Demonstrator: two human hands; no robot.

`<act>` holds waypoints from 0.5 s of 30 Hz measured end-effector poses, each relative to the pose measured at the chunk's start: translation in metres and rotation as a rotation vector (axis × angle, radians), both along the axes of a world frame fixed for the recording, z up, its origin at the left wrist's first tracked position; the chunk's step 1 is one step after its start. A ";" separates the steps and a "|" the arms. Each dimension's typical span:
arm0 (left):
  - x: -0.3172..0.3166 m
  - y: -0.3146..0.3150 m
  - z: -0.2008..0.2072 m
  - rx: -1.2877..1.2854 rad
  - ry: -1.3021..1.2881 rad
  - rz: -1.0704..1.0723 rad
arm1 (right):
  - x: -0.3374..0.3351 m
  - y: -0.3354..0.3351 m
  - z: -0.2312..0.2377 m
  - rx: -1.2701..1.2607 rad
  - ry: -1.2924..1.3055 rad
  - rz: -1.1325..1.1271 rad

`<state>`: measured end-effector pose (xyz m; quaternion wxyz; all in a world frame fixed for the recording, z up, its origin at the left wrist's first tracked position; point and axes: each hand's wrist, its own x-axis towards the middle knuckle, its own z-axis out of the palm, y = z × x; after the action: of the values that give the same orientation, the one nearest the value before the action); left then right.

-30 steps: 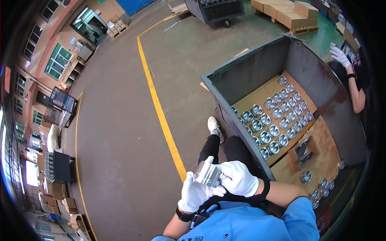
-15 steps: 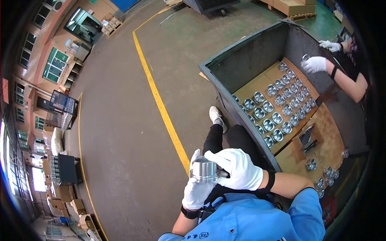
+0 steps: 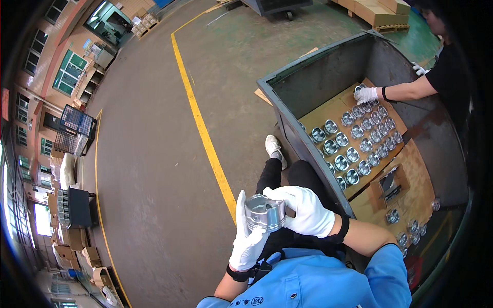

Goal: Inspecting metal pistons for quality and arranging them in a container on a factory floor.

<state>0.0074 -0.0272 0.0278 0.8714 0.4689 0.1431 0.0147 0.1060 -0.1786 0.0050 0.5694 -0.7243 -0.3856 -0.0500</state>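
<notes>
Between my two white-gloved hands is a shiny metal engine piston (image 3: 265, 212), held in front of my body with its crown tilted upward toward me. My left hand (image 3: 248, 241) cradles it from the left and below, the thumb side standing up along its wall. From the right, my right hand (image 3: 308, 210) grips its rim and side with bent fingers. To my right, rows of similar pistons (image 3: 352, 176) stand on a cardboard sheet (image 3: 367, 184) inside a large grey metal bin (image 3: 281, 105).
A co-worker's gloved hand (image 3: 365, 95) touches a piston at the bin's far end. A small open cardboard box (image 3: 393, 186) holding dark items sits in the bin, with more loose pistons (image 3: 412, 226) nearby. Yellow floor lines (image 3: 205, 136) run to the left of the bin.
The piston has tilted in my hands, so its crown now shows instead of its grooved side. The co-worker's hand has moved down to the far pistons in the bin.
</notes>
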 end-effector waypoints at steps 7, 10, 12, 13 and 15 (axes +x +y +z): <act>-0.006 0.001 -0.003 0.179 -0.080 0.007 | 0.001 -0.003 -0.002 -0.046 0.052 0.082; -0.010 0.003 -0.007 0.321 -0.093 0.003 | -0.004 0.000 0.000 0.006 0.014 0.000; -0.012 0.003 -0.010 0.484 -0.116 0.039 | -0.006 0.002 0.003 0.019 0.021 -0.012; -0.013 0.003 -0.009 0.486 -0.120 0.054 | -0.007 0.001 0.005 0.034 0.028 -0.023; -0.014 0.003 -0.008 0.419 -0.133 0.065 | -0.009 -0.001 0.008 0.017 -0.033 -0.039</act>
<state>-0.0061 -0.0244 0.0200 0.7617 0.6327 0.0940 0.1032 0.0970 -0.1796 0.0131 0.5680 -0.7258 -0.3804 -0.0763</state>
